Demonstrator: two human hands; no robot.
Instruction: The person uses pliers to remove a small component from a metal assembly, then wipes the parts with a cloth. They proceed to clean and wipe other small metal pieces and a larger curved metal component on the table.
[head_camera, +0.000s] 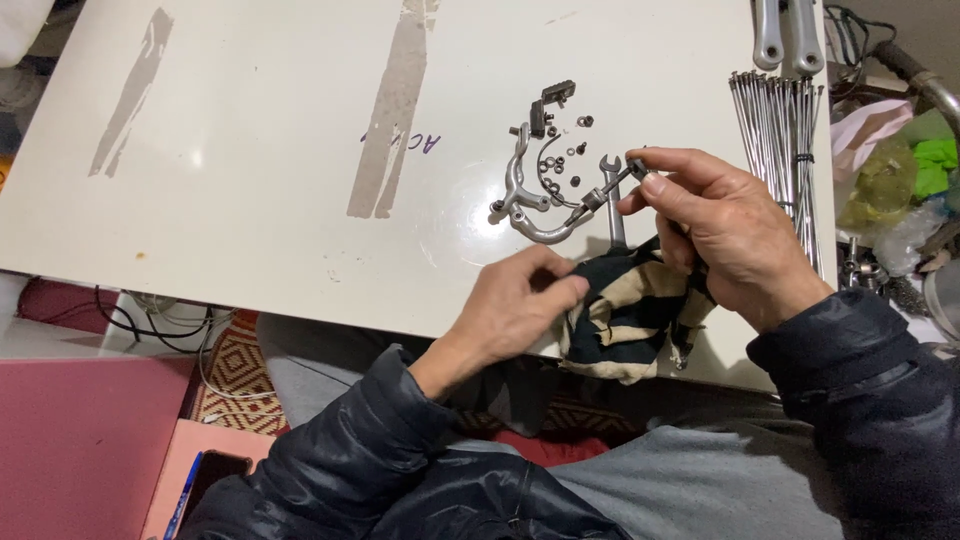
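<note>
A white table (250, 200) carries brake parts (530, 195), a wrench (612, 200), spokes (785, 130) and a rag (630, 310).

bright, even | soft glare on white table (250, 150) | sharp focus | faint shadows

A bunch of thin metal spokes (785, 130) lies at the right edge of the white surface (250, 200). Two grey tape strips (392, 110) run across it. A pink box (80, 440) sits below.

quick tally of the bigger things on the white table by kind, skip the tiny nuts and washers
curved metal caliper arms: 2
open-ended wrench: 1
bolt piece in the right hand: 1, at
striped rag under the left hand: 1
bundle of spokes: 1
crank arms: 2
total: 8
</note>
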